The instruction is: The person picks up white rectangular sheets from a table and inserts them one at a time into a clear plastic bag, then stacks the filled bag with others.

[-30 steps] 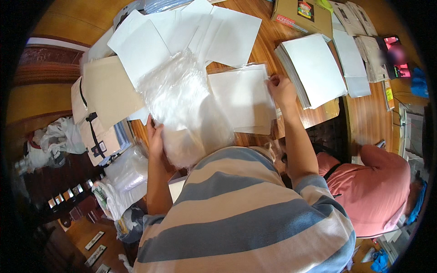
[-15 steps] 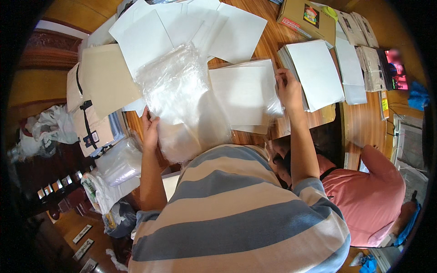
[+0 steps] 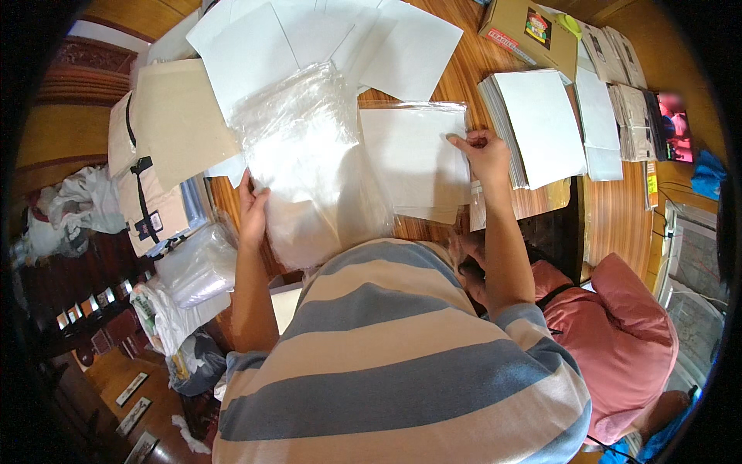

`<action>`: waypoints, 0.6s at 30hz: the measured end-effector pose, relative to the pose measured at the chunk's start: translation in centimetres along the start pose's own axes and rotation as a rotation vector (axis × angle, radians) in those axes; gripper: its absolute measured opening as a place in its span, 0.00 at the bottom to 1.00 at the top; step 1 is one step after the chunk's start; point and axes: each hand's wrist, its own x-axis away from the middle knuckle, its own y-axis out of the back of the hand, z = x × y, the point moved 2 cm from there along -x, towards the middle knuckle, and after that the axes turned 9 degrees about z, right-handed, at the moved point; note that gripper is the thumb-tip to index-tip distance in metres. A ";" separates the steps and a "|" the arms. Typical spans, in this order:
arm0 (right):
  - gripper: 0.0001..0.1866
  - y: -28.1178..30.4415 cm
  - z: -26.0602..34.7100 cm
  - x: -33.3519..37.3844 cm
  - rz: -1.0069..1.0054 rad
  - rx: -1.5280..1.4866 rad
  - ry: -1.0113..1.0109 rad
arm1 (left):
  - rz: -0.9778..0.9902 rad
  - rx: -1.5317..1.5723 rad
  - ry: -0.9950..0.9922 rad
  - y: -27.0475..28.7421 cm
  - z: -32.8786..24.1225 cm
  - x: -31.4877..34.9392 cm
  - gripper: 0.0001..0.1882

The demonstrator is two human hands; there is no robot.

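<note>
A thick stack of crinkled clear plastic bags (image 3: 309, 155) lies before me on the wooden table. My left hand (image 3: 253, 209) is closed at its left edge, thumb on the plastic. Just right of it, a white sheet (image 3: 413, 147) lies inside a clear plastic sleeve. My right hand (image 3: 485, 157) pinches the right edge of that sleeve, thumb stretched over it and fingers curled. The fingertips of both hands are partly hidden.
Loose white sheets (image 3: 421, 50) fan out at the back. To the right stand a white paper stack (image 3: 537, 127), a cardboard box (image 3: 525, 35) and tied bundles (image 3: 630, 120). Beige folders (image 3: 185, 116) lie left. A person in a pink shirt (image 3: 610, 340) is close by on my right.
My right thumb has stretched leftward over the sleeve's edge, and the sheet inside lies straighter. My left hand stays at the bags. The person in pink has shifted, lowering the raised arm.
</note>
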 end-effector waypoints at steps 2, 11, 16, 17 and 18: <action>0.19 -0.1 -0.4 -0.5 0.021 -0.028 -0.033 | -0.001 0.010 0.005 -0.3 -0.3 0.1 0.38; 0.06 1.7 -2.1 -2.5 0.334 -0.373 -0.065 | 0.021 0.052 -0.007 0.2 0.4 -0.2 0.38; 0.08 5.2 3.4 -3.0 0.262 -0.012 0.147 | 0.045 0.089 0.012 0.9 1.1 -0.3 0.38; 0.07 5.9 3.9 -3.7 0.251 -0.012 0.180 | 0.045 0.055 0.006 0.7 1.0 -0.4 0.38; 0.03 6.4 6.1 -3.9 0.301 0.005 0.210 | 0.031 0.023 0.001 0.7 0.9 -0.3 0.38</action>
